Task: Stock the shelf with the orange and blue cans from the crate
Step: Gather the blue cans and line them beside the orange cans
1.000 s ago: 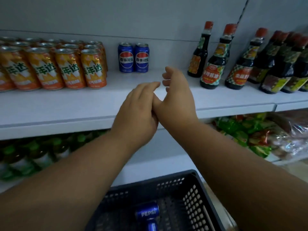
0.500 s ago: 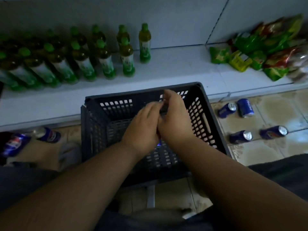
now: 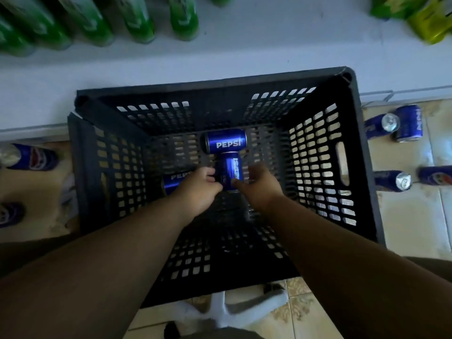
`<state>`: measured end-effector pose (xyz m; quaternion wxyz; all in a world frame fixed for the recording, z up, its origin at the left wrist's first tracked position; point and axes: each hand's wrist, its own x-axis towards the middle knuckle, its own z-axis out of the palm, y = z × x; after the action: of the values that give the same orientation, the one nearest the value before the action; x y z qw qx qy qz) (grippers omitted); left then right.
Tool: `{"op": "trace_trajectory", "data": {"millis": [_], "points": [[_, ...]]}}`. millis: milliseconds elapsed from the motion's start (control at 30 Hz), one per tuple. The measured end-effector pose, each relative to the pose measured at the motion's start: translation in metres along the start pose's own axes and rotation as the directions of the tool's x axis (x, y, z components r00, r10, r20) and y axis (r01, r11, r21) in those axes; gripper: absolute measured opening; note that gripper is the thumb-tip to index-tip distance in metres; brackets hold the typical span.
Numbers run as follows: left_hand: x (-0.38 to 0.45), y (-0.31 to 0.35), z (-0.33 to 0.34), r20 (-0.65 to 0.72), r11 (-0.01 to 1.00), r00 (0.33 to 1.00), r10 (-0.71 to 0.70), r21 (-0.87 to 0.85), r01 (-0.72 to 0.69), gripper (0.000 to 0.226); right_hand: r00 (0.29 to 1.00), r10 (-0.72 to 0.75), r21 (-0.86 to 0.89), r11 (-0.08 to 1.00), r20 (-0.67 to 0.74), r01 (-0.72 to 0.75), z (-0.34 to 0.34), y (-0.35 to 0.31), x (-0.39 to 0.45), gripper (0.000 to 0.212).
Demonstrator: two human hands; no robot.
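Note:
A dark slotted plastic crate (image 3: 208, 87) stands against the low shelf, seen from above. Three blue Pepsi cans lie on its floor: one crosswise at the back (image 3: 223, 141), one lengthwise in the middle (image 3: 231, 168), and one at the left (image 3: 172, 181), half hidden. My left hand (image 3: 198, 190) covers the left can's end, its curled fingers touching the middle can's left side. My right hand (image 3: 260, 188) is at the middle can's near right, thumb on it and fingers spread beside it. No orange cans are in view.
Several blue cans lie on the tiled floor to the right (image 3: 407, 123) and left (image 3: 31, 157) of the crate. Green bottles (image 3: 137, 18) and green snack packs (image 3: 425, 23) stand on the white bottom shelf (image 3: 244, 55). A white stand (image 3: 220, 311) shows under the crate.
My view dropped from the can shelf to the crate. My hands, pressed together before, went down into the crate and parted around the middle blue can.

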<state>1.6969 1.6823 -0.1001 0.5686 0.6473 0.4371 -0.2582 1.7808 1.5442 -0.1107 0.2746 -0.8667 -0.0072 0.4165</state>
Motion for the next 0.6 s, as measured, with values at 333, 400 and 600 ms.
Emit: {"op": "trace_trajectory", "data": {"millis": [333,400,600], "points": [[0.080,0.038,-0.007,-0.135,0.965,0.986,-0.095,-0.256,0.058,0.028,0.981,0.190,0.398,0.897,0.043,-0.191,-0.004,-0.027,0.090,0.065],[0.091,0.045,-0.009,-0.093,0.950,0.986,-0.140,-0.293,0.107,0.033,0.982,0.185,0.365,0.912,0.037,-0.185,-0.003,-0.035,0.104,0.064],[0.097,0.046,-0.011,-0.070,0.879,0.964,-0.255,-0.433,0.201,0.022,0.972,0.215,0.359,0.903,0.099,-0.237,-0.003,-0.039,0.114,0.043]]}}
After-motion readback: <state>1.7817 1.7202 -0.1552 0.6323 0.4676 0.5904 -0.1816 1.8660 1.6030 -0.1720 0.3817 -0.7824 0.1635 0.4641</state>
